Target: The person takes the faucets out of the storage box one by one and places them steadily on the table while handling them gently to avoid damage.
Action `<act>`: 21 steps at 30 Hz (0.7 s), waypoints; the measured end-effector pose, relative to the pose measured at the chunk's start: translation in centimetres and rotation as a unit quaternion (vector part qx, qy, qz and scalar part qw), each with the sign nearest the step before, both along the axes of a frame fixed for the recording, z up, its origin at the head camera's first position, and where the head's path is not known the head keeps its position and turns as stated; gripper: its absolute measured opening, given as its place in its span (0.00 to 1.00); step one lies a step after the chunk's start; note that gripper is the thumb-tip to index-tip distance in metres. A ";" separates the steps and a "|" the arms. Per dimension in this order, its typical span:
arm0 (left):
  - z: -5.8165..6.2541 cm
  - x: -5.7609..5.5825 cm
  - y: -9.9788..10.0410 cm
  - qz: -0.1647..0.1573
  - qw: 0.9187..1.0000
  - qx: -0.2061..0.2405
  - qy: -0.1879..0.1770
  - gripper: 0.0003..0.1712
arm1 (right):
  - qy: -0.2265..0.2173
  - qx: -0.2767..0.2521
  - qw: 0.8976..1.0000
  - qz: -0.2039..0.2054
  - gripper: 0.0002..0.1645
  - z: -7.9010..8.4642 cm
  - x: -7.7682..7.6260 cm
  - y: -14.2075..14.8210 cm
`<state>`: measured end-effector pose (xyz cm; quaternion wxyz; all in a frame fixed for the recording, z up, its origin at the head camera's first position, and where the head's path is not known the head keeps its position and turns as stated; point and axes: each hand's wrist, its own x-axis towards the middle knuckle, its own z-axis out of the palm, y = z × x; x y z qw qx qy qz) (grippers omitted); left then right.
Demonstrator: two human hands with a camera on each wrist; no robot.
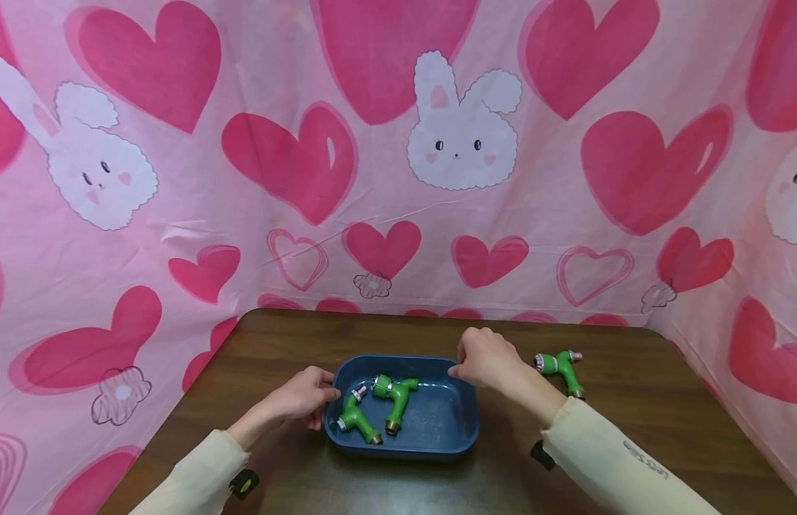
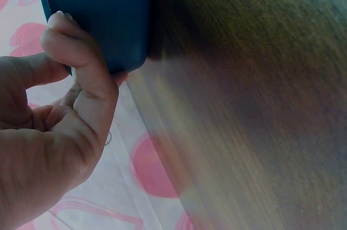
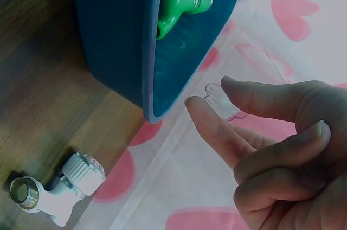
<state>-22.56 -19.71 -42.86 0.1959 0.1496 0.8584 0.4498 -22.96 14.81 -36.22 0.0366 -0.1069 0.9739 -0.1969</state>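
A blue plastic basin (image 1: 438, 415) holds two green faucets, the left faucet (image 1: 353, 416) near its left wall and the other faucet (image 1: 400, 400) beside it. At the basin's left end my left hand (image 1: 302, 395) grips the rim, thumb over the edge and fingers against the outer wall. My right hand (image 1: 489, 357) is over the far right corner of the basin. In the right wrist view its thumb and index finger (image 3: 209, 124) stand apart with nothing between them, just off the basin's corner; the other fingers are loosely curled.
A third green faucet (image 1: 564, 370) lies on the brown wooden table (image 1: 295, 336), to the right of the basin and beyond my right forearm. Pink cloth (image 1: 385, 193) with hearts and rabbits hangs behind the table and along both sides.
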 end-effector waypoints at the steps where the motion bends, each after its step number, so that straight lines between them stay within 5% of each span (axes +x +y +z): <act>1: 0.0 0.0 0.0 -0.001 1.000 0.000 0.001 0.16 | -0.001 0.002 1.000 0.001 0.11 0.0 0.0 0.0; 21: -0.2 0.0 -0.1 -0.003 1.000 0.005 0.007 0.16 | -0.007 0.025 1.000 0.004 0.13 -0.2 -0.3 -1.8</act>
